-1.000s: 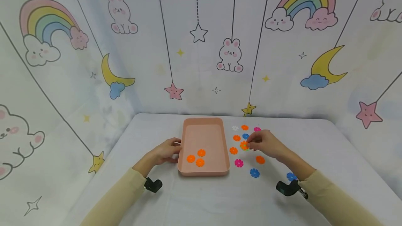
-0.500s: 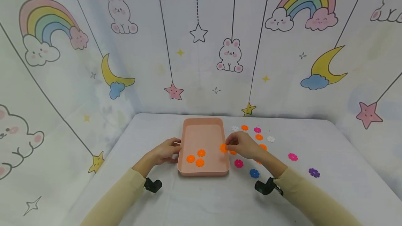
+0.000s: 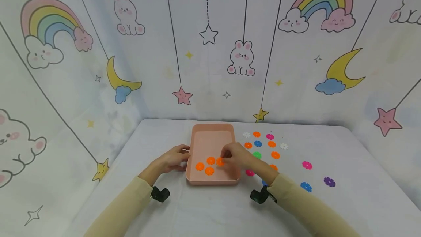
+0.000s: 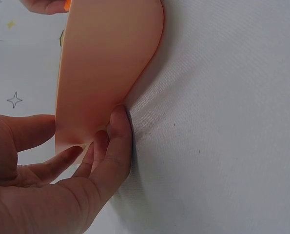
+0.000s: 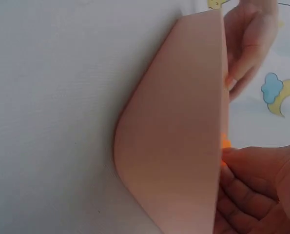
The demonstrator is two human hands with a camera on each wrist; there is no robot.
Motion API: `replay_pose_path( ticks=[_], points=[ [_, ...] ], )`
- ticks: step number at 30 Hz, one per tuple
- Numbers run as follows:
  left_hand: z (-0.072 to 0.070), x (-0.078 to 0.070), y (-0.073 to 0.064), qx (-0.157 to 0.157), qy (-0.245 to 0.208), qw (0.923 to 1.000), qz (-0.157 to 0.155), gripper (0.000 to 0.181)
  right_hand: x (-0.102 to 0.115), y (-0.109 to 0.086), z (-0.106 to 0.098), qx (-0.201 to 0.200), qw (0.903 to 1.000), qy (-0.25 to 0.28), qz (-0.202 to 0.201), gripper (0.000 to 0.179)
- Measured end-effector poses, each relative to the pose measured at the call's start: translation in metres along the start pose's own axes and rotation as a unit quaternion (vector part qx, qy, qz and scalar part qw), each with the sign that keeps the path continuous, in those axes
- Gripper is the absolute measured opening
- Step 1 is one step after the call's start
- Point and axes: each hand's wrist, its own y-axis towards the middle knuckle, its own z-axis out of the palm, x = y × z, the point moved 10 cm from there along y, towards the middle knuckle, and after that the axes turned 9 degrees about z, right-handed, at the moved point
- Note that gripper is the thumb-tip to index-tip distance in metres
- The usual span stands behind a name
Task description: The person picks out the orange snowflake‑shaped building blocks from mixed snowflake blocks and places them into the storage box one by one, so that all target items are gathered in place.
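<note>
White cloth (image 3: 197, 211): right hand (image 3: 239, 155) pinches scalloped orange flower (image 3: 219, 161), relaxed left hand (image 3: 171, 160) touches tray (image 3: 212, 140).

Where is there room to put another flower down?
The far half of the pink tray is bare, beyond the orange flowers. So is the white cloth along the tray's near edge, between the two sleeves. It's crowded right of the tray, where colored flowers lie scattered.

I see the right hand (image 3: 238, 155) has moved from right of the tray (image 3: 213, 140) to inside it, bringing a pinched orange flower (image 3: 220, 161). A green flower (image 3: 257, 155) now shows right of the tray
</note>
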Motion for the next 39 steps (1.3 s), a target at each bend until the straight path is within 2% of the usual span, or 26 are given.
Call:
replay_pose_path(
  ticks=[3, 8, 12, 18, 25, 32, 39],
  points=[
    [0.0, 0.001, 0.001, 0.001, -0.001, 1.0, 0.001, 0.045, 0.001, 0.003, 0.007, 0.006, 0.9998, -0.019, -0.001, 0.007],
    [0.001, 0.0, 0.001, 0.008, -0.002, 1.0, 0.003, 0.045, -0.004, 0.008, 0.017, 0.012, 0.9969, -0.074, 0.024, 0.006],
    [0.001, 0.0, 0.001, 0.007, -0.002, 1.0, 0.001, 0.045, -0.003, 0.009, 0.019, 0.007, 0.9936, -0.111, 0.019, 0.005],
    [0.0, 0.001, 0.002, -0.001, -0.006, 1.0, -0.005, 0.045, -0.004, 0.01, 0.02, 0.005, 0.9923, -0.122, 0.02, 0.004],
    [0.001, 0.0, 0.002, 0.011, 0.0, 0.9999, 0.002, 0.046, -0.004, 0.009, 0.02, 0.004, 0.9908, -0.132, 0.027, 0.006],
    [0.001, 0.002, 0.002, 0.003, -0.004, 1.0, -0.001, 0.046, 0.005, -0.006, 0.004, 0.003, 0.9957, -0.091, 0.018, 0.022],
    [0.001, 0.0, 0.002, 0.013, -0.005, 0.9999, 0.001, 0.048, 0.002, -0.026, -0.024, -0.006, 0.9971, -0.071, -0.027, 0.026]
  ],
)
